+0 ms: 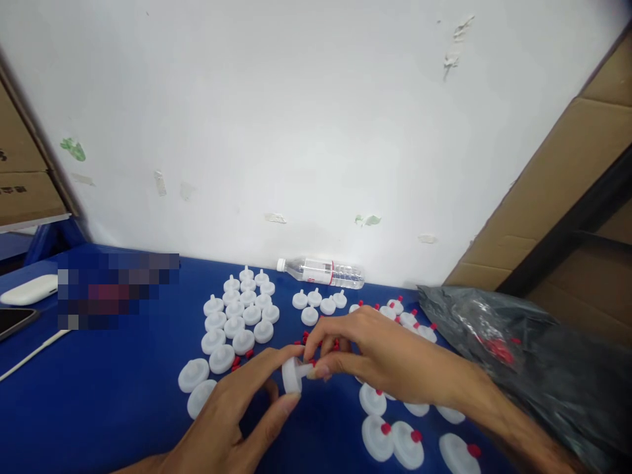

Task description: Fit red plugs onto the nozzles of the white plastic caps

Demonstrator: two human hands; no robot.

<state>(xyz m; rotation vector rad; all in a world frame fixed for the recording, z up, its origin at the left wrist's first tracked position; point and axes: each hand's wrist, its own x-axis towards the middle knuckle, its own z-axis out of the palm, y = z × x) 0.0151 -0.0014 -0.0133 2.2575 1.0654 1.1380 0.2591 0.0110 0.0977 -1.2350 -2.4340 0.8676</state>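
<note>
My left hand [232, 415] grips a white plastic nozzle cap [291, 376] by its round base, with the spout pointing right. At the spout's end, my right hand [370, 345] pinches a small red tip cap [313, 363], mostly hidden by the fingers. Left of my hands stand several white nozzle caps [234, 327] with bare spouts, and a smaller group of nozzle caps [315, 297] sits behind. To the right lie several nozzle caps with red tips [407, 444], partly covered by my right forearm. Loose red tips [236, 361] are scattered between the groups.
A clear water bottle [320, 271] lies against the white wall [306, 118]. On the right, a dark plastic bag [557, 355] holds a clear bag of red pieces [501, 349]. The blue tabletop [123, 395] carries a phone [17, 321], white case [29, 289] and cable [39, 350].
</note>
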